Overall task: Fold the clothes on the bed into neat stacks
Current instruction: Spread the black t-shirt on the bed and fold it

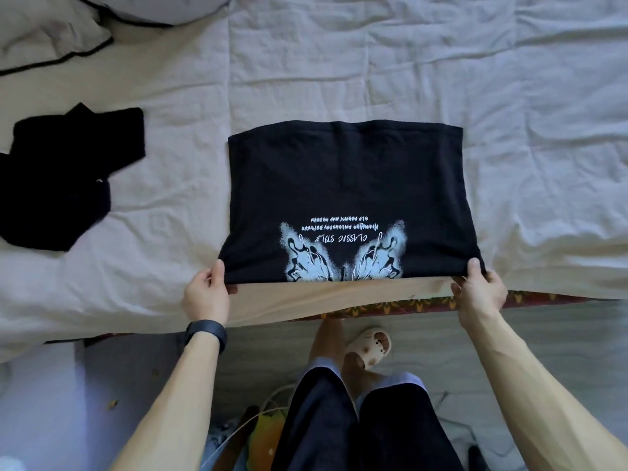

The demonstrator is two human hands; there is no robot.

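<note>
A person standing at the edge of a bed (339, 62) pinches the near hem of a black T-shirt (343, 178) at its two corners, the left hand (205, 295) on one and the right hand (481, 294) on the other. Each thumb lies on top of the cloth and the fingers are curled beneath it. The near edge is lifted slightly off the mattress between the two grips. Beyond the hands, the shirt lies flat on the pale, creased sheet as a squared-off panel. No sleeves show at its sides, which suggests they have already been turned in. A pale butterfly print (343, 253) with lines of lettering sits just beyond the grip, upside down to the wearer of the camera. The fold appears to be midway: the panel looks ready to be doubled away from the hands, towards its far edge, and then set down as the base of a stack. No finished stack can be seen. Well out beyond the left hand, a second black garment (64, 185) lies loosely bunched on the sheet and looks unfolded. Farther off on the same side, a pale garment with dark piping (44, 39) lies rumpled near the head of the bed. At least those two pieces seem left to do. A dark wristband (205, 333) circles the left wrist, and a cream slipper (368, 346) shows on the floor below and between the arms.
</note>
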